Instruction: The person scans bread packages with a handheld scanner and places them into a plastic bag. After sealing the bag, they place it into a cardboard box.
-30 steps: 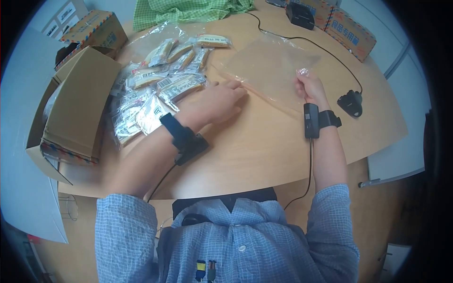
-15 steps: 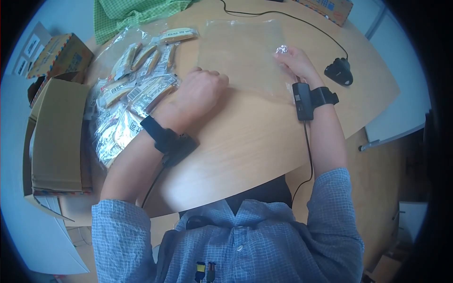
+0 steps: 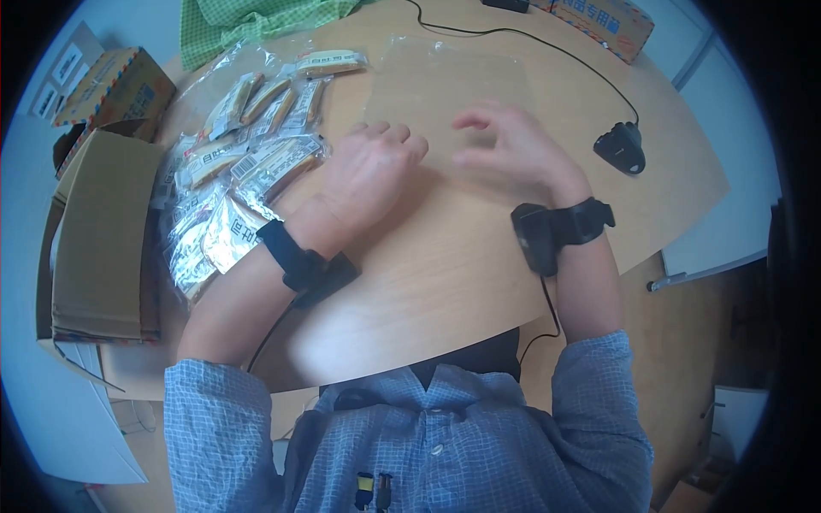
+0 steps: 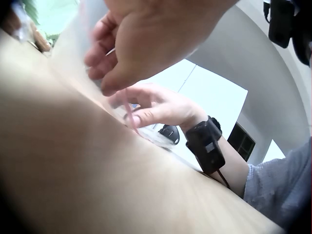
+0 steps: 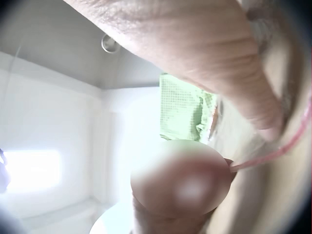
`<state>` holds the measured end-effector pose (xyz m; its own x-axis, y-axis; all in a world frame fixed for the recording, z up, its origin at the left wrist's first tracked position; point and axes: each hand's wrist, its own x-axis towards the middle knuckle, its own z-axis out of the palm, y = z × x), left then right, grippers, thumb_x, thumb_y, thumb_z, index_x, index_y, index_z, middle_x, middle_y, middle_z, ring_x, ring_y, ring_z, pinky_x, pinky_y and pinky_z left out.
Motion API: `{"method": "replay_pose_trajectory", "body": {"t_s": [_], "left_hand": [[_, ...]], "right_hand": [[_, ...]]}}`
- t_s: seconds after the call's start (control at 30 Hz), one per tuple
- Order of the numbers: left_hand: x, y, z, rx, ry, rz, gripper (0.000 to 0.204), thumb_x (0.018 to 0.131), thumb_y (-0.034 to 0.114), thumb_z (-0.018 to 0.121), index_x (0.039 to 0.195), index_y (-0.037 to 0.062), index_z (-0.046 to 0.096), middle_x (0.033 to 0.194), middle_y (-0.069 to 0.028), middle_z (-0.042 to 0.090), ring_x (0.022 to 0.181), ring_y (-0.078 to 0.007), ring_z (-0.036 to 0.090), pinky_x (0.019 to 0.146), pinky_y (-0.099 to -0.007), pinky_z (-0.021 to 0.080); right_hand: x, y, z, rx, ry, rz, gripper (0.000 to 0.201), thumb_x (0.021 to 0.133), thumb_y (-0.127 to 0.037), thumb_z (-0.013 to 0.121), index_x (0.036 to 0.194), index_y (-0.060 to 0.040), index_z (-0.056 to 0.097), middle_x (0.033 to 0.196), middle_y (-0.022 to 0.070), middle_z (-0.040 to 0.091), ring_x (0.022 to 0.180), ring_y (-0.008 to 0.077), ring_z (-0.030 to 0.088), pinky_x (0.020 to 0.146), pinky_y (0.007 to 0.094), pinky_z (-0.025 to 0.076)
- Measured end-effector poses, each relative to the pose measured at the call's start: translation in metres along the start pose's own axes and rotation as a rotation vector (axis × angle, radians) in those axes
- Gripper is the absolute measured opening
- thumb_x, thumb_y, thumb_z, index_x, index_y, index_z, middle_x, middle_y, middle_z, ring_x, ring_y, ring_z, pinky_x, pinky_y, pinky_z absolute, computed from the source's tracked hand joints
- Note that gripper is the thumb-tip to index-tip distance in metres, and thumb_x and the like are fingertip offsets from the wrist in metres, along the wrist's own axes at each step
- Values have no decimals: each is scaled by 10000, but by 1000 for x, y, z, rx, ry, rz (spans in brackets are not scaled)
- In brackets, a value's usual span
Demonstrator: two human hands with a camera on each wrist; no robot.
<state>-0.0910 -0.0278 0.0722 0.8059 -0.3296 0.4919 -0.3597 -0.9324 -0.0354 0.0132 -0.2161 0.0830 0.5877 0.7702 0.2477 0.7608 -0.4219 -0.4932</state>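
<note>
A clear flat plastic bag [image 3: 445, 81] lies on the table, its near edge running by both hands. My left hand [image 3: 372, 171] has its fingers curled and pinches that edge; in the left wrist view the film rises to the fingertips. A pink strip [image 4: 128, 114] along the bag's edge passes beside the right thumb. My right hand [image 3: 517, 154] hovers at the bag's near right part, thumb and fingers spread apart. In the right wrist view, the same pink strip [image 5: 273, 157] crosses the lower right. Several wrapped bread packs [image 3: 278, 167] lie just left of the left hand.
An opened cardboard box [image 3: 107, 239] stands at the table's left edge, with another carton [image 3: 115, 98] behind it. A green checked cloth [image 3: 248, 30] lies at the back. On the right is a black device [image 3: 621, 150] with a cable, and a carton [image 3: 603, 26] farther back.
My right hand has let go of the bag's right side and moved left toward the left hand, fingers spreading. The left hand's fingers have curled in at the bag's edge. The head view has shifted.
</note>
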Motion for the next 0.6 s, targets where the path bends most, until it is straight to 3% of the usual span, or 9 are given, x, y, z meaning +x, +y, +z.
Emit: {"method": "replay_pose_trajectory", "body": {"t_s": [0.03,0.1,0.17,0.33,0.43,0.5,0.6], "left_hand": [[-3,2,-1,46,-58,31,37,689,72,575,724,65,564,699,-57,549,694,-243,557,606,-343,437],[-12,6,-2,92,-129,53,48,688,77,564,736,69,570,701,-51,553,713,-232,557,614,-337,433],[-23,10,-1,61,-305,17,112,726,96,544,813,47,594,760,-60,575,762,-235,560,680,-345,448],[-43,18,-7,28,-302,-13,198,719,66,510,894,17,591,855,-99,570,836,-244,565,743,-350,456],[-47,22,-11,27,-299,-16,213,737,71,505,928,5,571,891,-102,563,860,-244,558,749,-351,453],[-47,25,-14,33,-304,-23,216,750,76,501,943,2,563,900,-105,560,869,-246,555,749,-353,452],[-44,31,-18,28,-387,-93,299,793,147,544,1054,2,555,1033,-112,556,917,-261,538,822,-344,434]], "right_hand": [[-1,2,10,5,-6,-5,400,692,-257,678,989,-1,597,930,89,616,909,230,562,779,338,446],[-2,10,33,-236,54,-210,318,710,-214,621,951,-8,590,880,121,588,885,292,553,771,356,450],[1,6,36,-232,25,-176,258,725,-188,591,915,-14,589,856,129,578,866,303,548,760,361,448],[8,8,30,-312,-22,-90,138,760,-118,526,839,-17,577,811,134,578,794,310,550,720,378,444],[9,12,19,-280,91,-54,130,780,-117,541,845,-12,578,763,125,584,725,286,566,671,351,454],[9,14,10,-73,445,-91,128,798,-122,560,861,-13,582,741,126,595,669,252,570,622,315,455],[4,8,2,-10,423,-12,128,807,-130,576,866,-17,589,751,120,603,652,222,566,598,287,449]]}}
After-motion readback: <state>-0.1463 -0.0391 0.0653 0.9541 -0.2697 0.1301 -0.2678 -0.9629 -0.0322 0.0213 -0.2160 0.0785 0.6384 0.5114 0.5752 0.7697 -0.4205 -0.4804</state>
